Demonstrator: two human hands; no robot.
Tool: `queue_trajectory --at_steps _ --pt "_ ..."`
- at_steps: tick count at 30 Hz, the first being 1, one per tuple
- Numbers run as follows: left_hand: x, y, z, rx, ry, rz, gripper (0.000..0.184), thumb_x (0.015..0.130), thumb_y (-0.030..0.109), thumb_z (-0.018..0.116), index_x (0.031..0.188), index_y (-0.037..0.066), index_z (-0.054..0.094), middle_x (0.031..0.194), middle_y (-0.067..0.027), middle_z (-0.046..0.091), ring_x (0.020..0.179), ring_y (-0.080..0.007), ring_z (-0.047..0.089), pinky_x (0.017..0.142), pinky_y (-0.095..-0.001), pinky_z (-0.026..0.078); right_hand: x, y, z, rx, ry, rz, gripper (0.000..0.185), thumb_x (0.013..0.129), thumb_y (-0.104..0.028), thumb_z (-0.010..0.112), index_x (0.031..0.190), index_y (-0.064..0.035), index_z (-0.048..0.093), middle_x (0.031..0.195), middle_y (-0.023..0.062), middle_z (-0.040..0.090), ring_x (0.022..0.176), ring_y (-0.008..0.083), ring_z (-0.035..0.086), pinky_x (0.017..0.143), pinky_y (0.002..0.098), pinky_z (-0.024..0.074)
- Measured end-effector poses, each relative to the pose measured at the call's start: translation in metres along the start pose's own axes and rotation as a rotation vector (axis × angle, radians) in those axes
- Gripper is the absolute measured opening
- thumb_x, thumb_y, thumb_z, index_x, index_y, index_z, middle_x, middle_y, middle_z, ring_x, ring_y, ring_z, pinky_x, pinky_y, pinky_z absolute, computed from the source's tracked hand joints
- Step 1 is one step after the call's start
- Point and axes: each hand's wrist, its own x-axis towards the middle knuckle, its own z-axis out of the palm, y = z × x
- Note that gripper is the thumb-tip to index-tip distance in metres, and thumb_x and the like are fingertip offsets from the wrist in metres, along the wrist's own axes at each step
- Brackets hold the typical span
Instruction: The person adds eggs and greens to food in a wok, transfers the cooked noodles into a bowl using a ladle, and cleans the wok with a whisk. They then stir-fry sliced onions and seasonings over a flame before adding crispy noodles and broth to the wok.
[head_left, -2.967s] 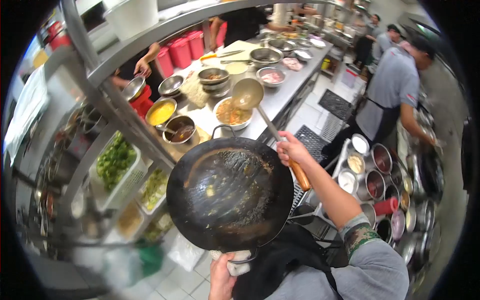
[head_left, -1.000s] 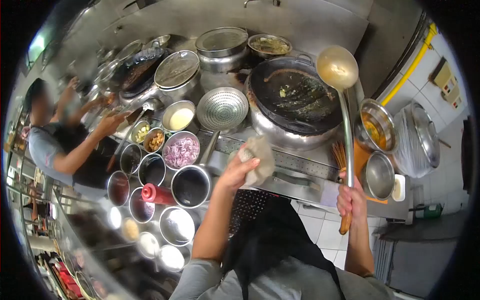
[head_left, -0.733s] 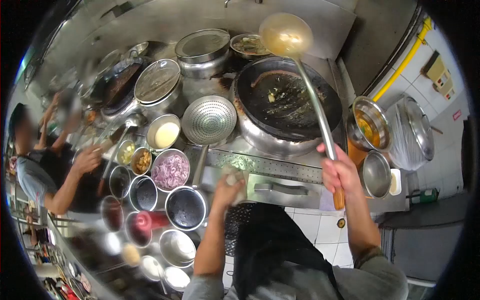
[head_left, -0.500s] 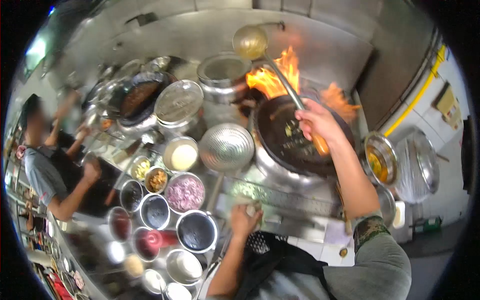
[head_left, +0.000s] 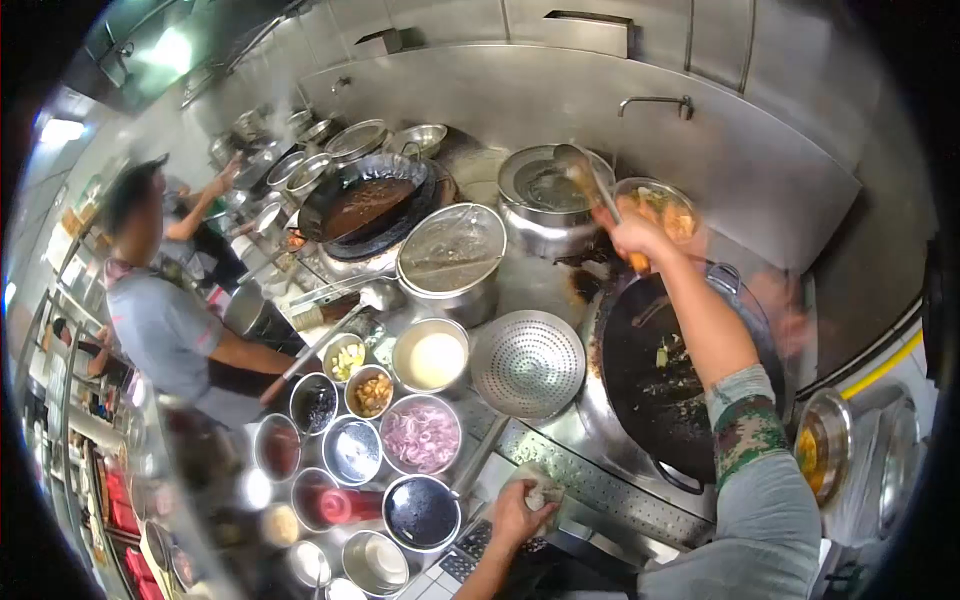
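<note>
My right hand (head_left: 640, 237) is wrapped round the wooden-ended handle of a long ladle (head_left: 598, 190). The ladle's bowl is over the top of a round metal pot (head_left: 545, 225) at the back; whether it touches is hard to tell. Below my right forearm is a large black wok (head_left: 640, 375) with small bits of food on its bottom. My left hand (head_left: 518, 517) is closed on a pale cloth (head_left: 540, 486) at the front edge of the stove, beside a perforated metal strip (head_left: 600, 485).
A perforated strainer (head_left: 528, 362) lies left of the wok. Bowls of sliced onion (head_left: 420, 434), dark liquid (head_left: 422, 512) and other ingredients crowd the left. Farther back sits another wok (head_left: 350, 230). A co-worker (head_left: 185, 310) stands left, near a ladle handle (head_left: 310, 358).
The ladle has swung from above the flames to the pot behind the wok. The tall flames have died down to a faint orange glow. My left hand stays on the cloth; the view has shifted.
</note>
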Motion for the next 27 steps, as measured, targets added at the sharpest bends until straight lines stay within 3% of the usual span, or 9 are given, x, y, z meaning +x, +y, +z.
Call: queue_trajectory --at_steps 4,7,8,12,17,19,22,25,27 --pt "-0.001 -0.007 0.006 0.007 0.003 0.023 0.062 0.070 0.038 0.087 0.113 0.000 0.063 0.111 -0.0197 0.066 0.106 -0.0366 0.062 0.092 -0.0432 0.050 0.020 0.013 0.011 0.100 0.040 -0.023 0.041 0.087 -0.002 0.049 0.126 0.0121 0.050 0.089 0.0168 0.066 0.067 0.0255 0.066 0.061 0.0374 0.0554" --pt "-0.003 -0.003 0.003 0.028 0.007 0.016 0.063 0.069 0.039 0.088 0.113 0.000 0.064 0.109 -0.0199 0.067 0.105 -0.0369 0.063 0.092 -0.0426 0.050 0.015 0.030 -0.013 1.603 -0.558 0.234 0.013 0.087 -0.002 0.052 0.100 0.0005 0.054 0.077 0.0085 0.059 0.060 0.0188 0.061 0.054 0.0286 0.0520" --pt "-0.004 -0.004 0.003 0.021 0.012 0.017 0.063 0.069 0.039 0.088 0.112 0.000 0.064 0.109 -0.0201 0.067 0.105 -0.0369 0.063 0.091 -0.0425 0.050 0.008 0.032 -0.014 1.774 -0.551 0.187 0.013 0.087 -0.001 0.054 0.083 -0.0084 0.044 0.070 0.0032 0.050 0.057 0.0131 0.056 0.050 0.0215 0.0476" --pt "-0.004 -0.009 0.006 -0.022 0.028 0.040 0.062 0.069 0.039 0.088 0.111 0.000 0.064 0.109 -0.0205 0.066 0.104 -0.0372 0.063 0.091 -0.0425 0.050 -0.025 0.040 -0.032 2.174 -0.805 0.316 0.010 0.084 0.003 0.054 0.087 -0.0021 0.045 0.073 0.0045 0.052 0.058 0.0141 0.056 0.050 0.0230 0.0475" --pt "-0.007 -0.012 0.007 0.007 0.040 0.063 0.062 0.071 0.040 0.086 0.113 0.001 0.063 0.109 -0.0211 0.066 0.105 -0.0375 0.062 0.092 -0.0435 0.050 -0.153 0.029 -0.049 2.142 -0.500 -0.061 0.009 0.087 0.002 0.053 0.088 -0.0028 0.045 0.074 0.0035 0.052 0.058 0.0141 0.057 0.048 0.0238 0.0479" --pt "-0.007 -0.011 0.005 -0.009 0.034 0.043 0.063 0.072 0.041 0.085 0.115 0.001 0.062 0.109 -0.0215 0.066 0.106 -0.0377 0.062 0.092 -0.0437 0.049 -0.193 0.038 -0.065 2.102 -0.537 0.057 0.009 0.090 0.001 0.053 0.090 -0.0032 0.045 0.076 0.0028 0.053 0.059 0.0119 0.057 0.045 0.0228 0.0460" --pt "-0.011 -0.008 0.002 -0.013 0.016 0.023 0.063 0.072 0.041 0.084 0.116 0.002 0.062 0.114 -0.0211 0.063 0.110 -0.0380 0.059 0.093 -0.0453 0.047 -0.273 0.030 -0.079 1.984 -0.367 0.189 0.041 0.095 -0.006 0.050 0.126 0.0131 0.031 0.075 0.0017 0.049 0.061 0.0096 0.057 0.043 0.0217 0.0418" --pt "-0.025 0.045 -0.020 0.179 0.159 0.164 0.060 0.074 0.040 0.083 0.116 0.003 0.061 0.121 -0.0191 0.060 0.113 -0.0377 0.055 0.095 -0.0468 0.044 -0.315 0.066 -0.090 1.697 -0.245 0.224 0.034 0.095 -0.007 0.053 0.119 0.0127 0.041 0.077 0.0011 0.050 0.060 0.0085 0.055 0.043 0.0210 0.0410" --pt "-0.026 0.093 -0.024 0.081 0.124 0.421 0.057 0.078 0.037 0.080 0.120 0.004 0.061 0.128 -0.0166 0.056 0.116 -0.0364 0.052 0.096 -0.0478 0.041 -0.341 0.080 -0.090 1.445 -0.085 0.230 0.018 0.093 -0.013 0.058 0.096 0.0027 0.052 0.071 -0.0020 0.052 0.055 0.0064 0.050 0.041 0.0211 0.0372"
